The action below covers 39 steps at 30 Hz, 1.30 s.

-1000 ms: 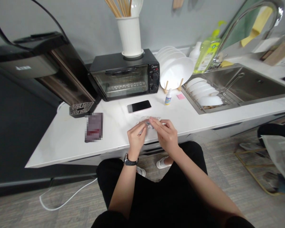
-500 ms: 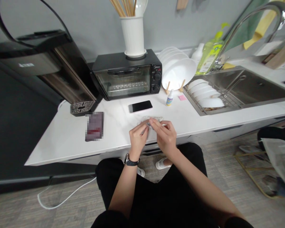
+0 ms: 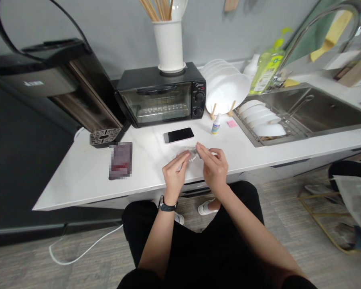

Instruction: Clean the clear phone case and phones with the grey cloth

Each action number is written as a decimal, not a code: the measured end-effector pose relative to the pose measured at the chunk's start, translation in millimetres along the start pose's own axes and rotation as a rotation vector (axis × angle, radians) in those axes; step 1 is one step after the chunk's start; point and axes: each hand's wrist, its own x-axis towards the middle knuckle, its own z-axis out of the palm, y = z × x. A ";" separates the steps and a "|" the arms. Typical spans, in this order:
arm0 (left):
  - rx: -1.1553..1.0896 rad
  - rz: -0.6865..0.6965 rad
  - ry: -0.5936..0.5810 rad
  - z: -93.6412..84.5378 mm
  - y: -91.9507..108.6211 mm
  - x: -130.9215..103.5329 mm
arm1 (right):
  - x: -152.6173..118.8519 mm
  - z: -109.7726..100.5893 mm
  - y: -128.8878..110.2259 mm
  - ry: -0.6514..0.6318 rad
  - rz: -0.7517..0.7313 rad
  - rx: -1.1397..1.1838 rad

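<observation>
A small, clear, crinkled plastic piece [image 3: 193, 155] is stretched between my two hands above the front of the white counter. My left hand [image 3: 175, 170], with a watch on its wrist, pinches its left side between thumb and fingers. On the other side my right hand [image 3: 214, 165] has its fingers pressed together on the plastic's right end. Just behind the hands lies a phone [image 3: 179, 135] with a dark screen. A small white bottle [image 3: 215, 124] with a coloured label stands behind my right hand, beside a pink note [image 3: 232, 124].
A black toaster oven [image 3: 164, 100] bears a white utensil holder [image 3: 169, 46]. A drinks machine [image 3: 87, 88] and a blurred dark packet [image 3: 121, 161] are at left. White plates [image 3: 227, 92], a soap bottle [image 3: 265, 68] and a sink [image 3: 325, 108] with bowls are at right.
My hands have moved apart, my right hand shifting right, and more of the clear plastic shows between them. The view has shifted slightly.
</observation>
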 end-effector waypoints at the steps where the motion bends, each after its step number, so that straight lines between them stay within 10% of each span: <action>1: -0.004 0.001 -0.008 0.7 -0.1 0.1 | -0.1 0.6 0.1 0.018 0.018 -0.005; 7: 0.004 -0.024 -0.028 0.7 2.1 0.0 | -2.1 2.1 5.0 -0.001 -0.024 0.056; 14: -0.233 -0.314 0.119 -14.5 5.8 15.2 | -0.1 -14.3 31.1 0.177 0.296 0.194; 19: -0.422 -0.406 -0.072 3.1 -3.2 25.8 | -13.7 -6.3 13.5 -0.030 0.381 0.500; 24: -0.289 -0.378 -0.261 23.0 -11.3 28.2 | -21.2 9.3 0.2 0.056 0.464 0.502; 31: -0.540 -0.625 -0.679 -11.6 -16.4 40.6 | -12.3 20.4 10.7 -0.007 0.535 0.526; 39: 0.180 -0.381 -0.716 -35.7 -32.1 50.7 | 4.7 -7.6 44.3 0.080 0.705 0.440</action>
